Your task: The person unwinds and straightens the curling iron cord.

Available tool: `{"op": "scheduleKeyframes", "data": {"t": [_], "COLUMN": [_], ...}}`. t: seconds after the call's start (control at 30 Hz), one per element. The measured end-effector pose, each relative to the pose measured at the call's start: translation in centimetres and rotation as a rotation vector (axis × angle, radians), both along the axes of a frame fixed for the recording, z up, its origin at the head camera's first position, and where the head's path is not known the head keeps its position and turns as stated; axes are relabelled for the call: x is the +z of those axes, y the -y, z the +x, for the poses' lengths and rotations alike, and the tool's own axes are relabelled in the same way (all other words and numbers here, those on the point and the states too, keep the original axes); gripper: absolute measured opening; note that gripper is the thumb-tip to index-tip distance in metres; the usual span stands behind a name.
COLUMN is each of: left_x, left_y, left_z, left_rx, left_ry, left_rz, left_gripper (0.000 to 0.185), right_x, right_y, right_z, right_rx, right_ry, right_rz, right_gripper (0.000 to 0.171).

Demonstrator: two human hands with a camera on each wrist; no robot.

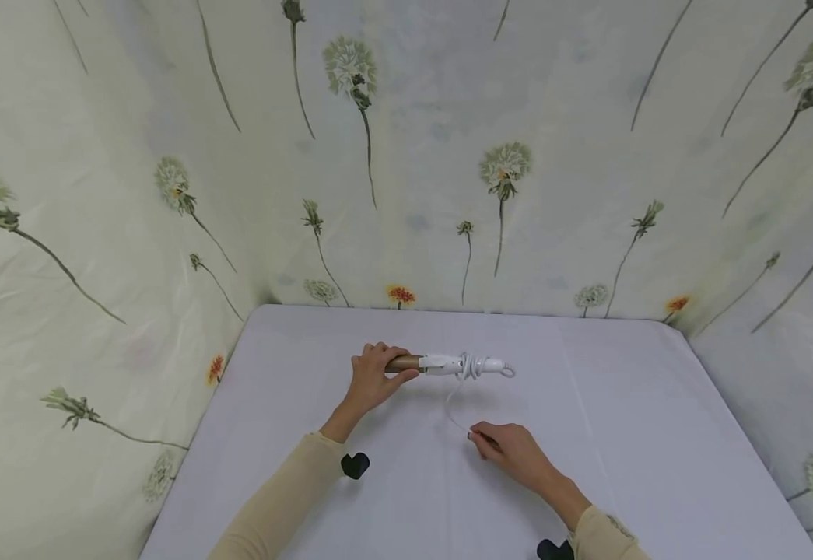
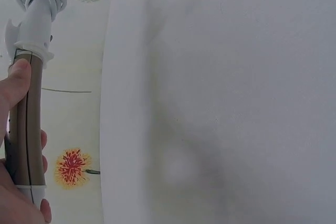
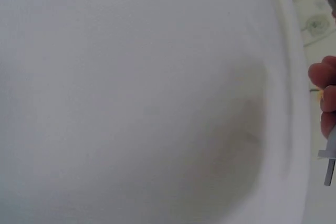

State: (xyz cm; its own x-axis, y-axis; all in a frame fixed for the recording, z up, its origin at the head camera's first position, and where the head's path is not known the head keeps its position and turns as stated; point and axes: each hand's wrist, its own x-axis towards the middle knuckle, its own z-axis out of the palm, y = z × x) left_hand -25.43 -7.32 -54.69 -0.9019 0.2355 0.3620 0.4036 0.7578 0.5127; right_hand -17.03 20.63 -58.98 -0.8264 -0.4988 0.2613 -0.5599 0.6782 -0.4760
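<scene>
Sleeves of beige fabric cover both forearms at the near edge of the white table (image 1: 630, 435). Past them, the left hand (image 1: 371, 379) has its fingers curled around the brown barrel of a curling iron (image 1: 441, 364), and the thumb lies along the barrel near the white collar. This curling iron sits over the middle of the table, closer to the far edge, with its long axis parallel to that edge: barrel toward the left, white handle toward the right. Its white cord (image 1: 457, 404) is wound in several loops around the handle, and a loose length drops to the right hand (image 1: 511, 451), which pinches the plug end; the right wrist view shows a grey plug prong beside the fingertips. The barrel looks smooth and slightly glossy, the handle is matte plastic. The table surface is plain, smooth and white, with rounded far corners. Behind and at both sides hangs a pale cloth backdrop (image 1: 448, 155) printed with dandelions and small orange flowers.
</scene>
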Motion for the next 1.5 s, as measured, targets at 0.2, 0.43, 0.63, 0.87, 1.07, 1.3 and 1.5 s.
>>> {"op": "scheduleKeyframes", "data": {"t": [0.2, 0.43, 0.63, 0.87, 1.07, 1.3, 1.5], "left_x": [0.0, -0.3, -0.5, -0.7, -0.6, -0.1, -0.1], "left_y": [-0.2, -0.1, 0.2, 0.4, 0.4, 0.4, 0.7], "left_z": [0.0, 0.2, 0.1, 0.2, 0.2, 0.2, 0.5], "left_rx": [0.001, 0.006, 0.025, 0.012, -0.016, -0.036, -0.050], "left_ry": [-0.006, 0.006, 0.007, 0.019, -0.040, -0.070, 0.028], "left_rz": [0.021, -0.001, -0.014, -0.030, 0.015, 0.016, 0.005], "left_gripper": [0.044, 0.046, 0.048, 0.049, 0.049, 0.047, 0.043], "right_x": [1.4, 3.0, 4.9, 6.5, 8.3, 9.8, 9.8], "right_y": [-0.2, -0.5, -0.4, -0.6, -1.1, -1.6, -2.1], "right_z": [0.1, -0.3, -1.0, -1.7, -3.4, -5.1, -5.9], "right_rx": [0.038, 0.065, 0.067, 0.060, 0.072, 0.007, -0.037], "right_ry": [-0.104, -0.246, -0.283, -0.351, -0.428, -0.424, -0.386], "right_rz": [-0.049, -0.096, -0.120, -0.133, -0.158, -0.174, -0.203], "right_gripper": [0.012, 0.008, 0.010, 0.010, 0.008, 0.013, 0.009]}}
